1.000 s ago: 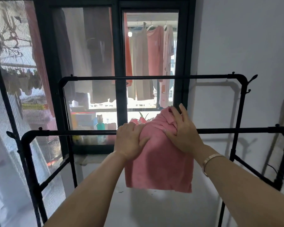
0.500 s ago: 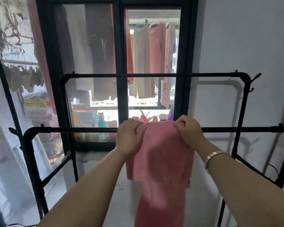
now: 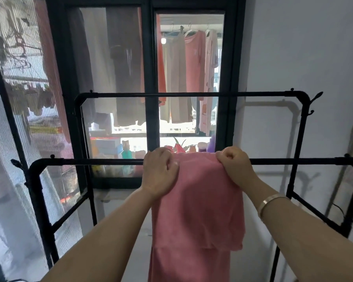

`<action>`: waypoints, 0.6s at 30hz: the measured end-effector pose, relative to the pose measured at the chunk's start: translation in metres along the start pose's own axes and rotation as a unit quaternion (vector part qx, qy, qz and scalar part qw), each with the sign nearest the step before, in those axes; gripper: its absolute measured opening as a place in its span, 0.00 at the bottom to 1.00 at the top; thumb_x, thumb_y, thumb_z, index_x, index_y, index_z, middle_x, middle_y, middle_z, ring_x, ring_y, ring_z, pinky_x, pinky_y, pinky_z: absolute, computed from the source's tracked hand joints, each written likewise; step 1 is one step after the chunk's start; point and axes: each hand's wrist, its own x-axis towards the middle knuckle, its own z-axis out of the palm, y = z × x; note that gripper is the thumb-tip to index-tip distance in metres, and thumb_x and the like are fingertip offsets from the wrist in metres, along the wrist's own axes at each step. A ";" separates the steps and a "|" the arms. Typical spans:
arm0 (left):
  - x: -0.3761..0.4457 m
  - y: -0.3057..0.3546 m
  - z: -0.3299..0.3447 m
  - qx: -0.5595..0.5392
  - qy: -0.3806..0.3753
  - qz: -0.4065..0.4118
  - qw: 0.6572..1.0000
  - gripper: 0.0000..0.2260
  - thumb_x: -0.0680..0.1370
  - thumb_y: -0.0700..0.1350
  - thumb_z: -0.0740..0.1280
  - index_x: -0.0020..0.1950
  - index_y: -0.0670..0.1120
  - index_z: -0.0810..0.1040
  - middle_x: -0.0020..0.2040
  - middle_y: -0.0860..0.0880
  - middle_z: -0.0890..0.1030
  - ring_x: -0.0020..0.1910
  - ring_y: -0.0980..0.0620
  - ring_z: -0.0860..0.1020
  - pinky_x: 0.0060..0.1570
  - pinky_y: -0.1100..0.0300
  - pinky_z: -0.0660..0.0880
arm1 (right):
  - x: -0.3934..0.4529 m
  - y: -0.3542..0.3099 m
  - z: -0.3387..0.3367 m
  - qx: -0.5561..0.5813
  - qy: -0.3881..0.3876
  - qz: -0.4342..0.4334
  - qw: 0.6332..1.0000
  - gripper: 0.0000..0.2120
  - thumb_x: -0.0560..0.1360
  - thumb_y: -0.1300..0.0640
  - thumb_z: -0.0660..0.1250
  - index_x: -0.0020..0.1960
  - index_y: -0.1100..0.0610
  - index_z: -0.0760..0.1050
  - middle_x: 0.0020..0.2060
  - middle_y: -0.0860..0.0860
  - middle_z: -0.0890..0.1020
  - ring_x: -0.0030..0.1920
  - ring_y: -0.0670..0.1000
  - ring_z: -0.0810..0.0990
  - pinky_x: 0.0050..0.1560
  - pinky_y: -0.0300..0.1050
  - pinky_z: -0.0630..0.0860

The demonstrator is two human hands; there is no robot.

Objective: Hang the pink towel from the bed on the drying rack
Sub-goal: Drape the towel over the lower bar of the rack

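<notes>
The pink towel (image 3: 200, 208) is draped over the near top bar of the black drying rack (image 3: 94, 161) and hangs down past the bottom of the frame. My left hand (image 3: 158, 174) grips the towel's upper left part at the bar. At the towel's upper right corner, on the same bar, my right hand (image 3: 233, 165) is closed on the cloth, with a bracelet on its wrist. A shorter layer of the towel lies in front of a longer one.
The rack's far bar (image 3: 192, 94) runs higher up behind. A black-framed window (image 3: 150, 78) stands behind it, with clothes hanging outside and bottles on the sill. A mesh screen is at the left, a white wall (image 3: 304, 58) at the right.
The bunched towel has been spread along the bar and unfolded downward. My right hand moved from the towel's front up to its top right corner; the left hand stayed at the bar.
</notes>
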 end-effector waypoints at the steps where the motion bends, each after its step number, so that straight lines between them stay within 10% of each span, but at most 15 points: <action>1: 0.005 0.002 -0.001 0.003 0.010 -0.017 1.000 0.13 0.76 0.51 0.58 0.34 0.47 0.69 0.37 0.53 0.74 0.38 0.53 0.72 0.48 0.49 0.72 | 0.003 -0.001 0.000 0.002 0.018 0.006 1.000 0.14 0.74 0.51 0.66 0.37 0.61 0.72 0.41 0.54 0.76 0.39 0.50 0.74 0.45 0.50 0.73; 6: 0.036 0.000 0.008 0.111 -0.053 -0.166 0.978 0.29 0.73 0.69 0.51 0.66 0.53 0.70 0.65 0.46 0.75 0.64 0.45 0.72 0.68 0.43 0.59 | 0.017 -0.005 0.011 -0.191 0.013 0.067 0.979 0.28 0.73 0.37 0.59 0.61 0.58 0.71 0.59 0.57 0.76 0.55 0.59 0.76 0.58 0.54 0.71; 9: 0.040 -0.001 0.014 0.135 -0.154 -0.196 0.959 0.32 0.71 0.72 0.44 0.57 0.56 0.77 0.57 0.51 0.81 0.59 0.47 0.76 0.69 0.40 0.52 | 0.014 -0.003 0.021 -0.301 -0.009 0.048 0.952 0.27 0.75 0.36 0.53 0.52 0.56 0.79 0.49 0.56 0.82 0.52 0.59 0.77 0.59 0.53 0.69; 18: 0.039 0.012 0.017 0.086 -0.046 -0.156 0.983 0.15 0.79 0.55 0.59 0.48 0.53 0.84 0.48 0.49 0.83 0.50 0.46 0.78 0.56 0.50 0.69 | 0.019 -0.012 0.026 -0.148 0.053 0.050 0.986 0.10 0.76 0.55 0.63 0.36 0.51 0.75 0.34 0.47 0.79 0.41 0.52 0.76 0.66 0.56 0.61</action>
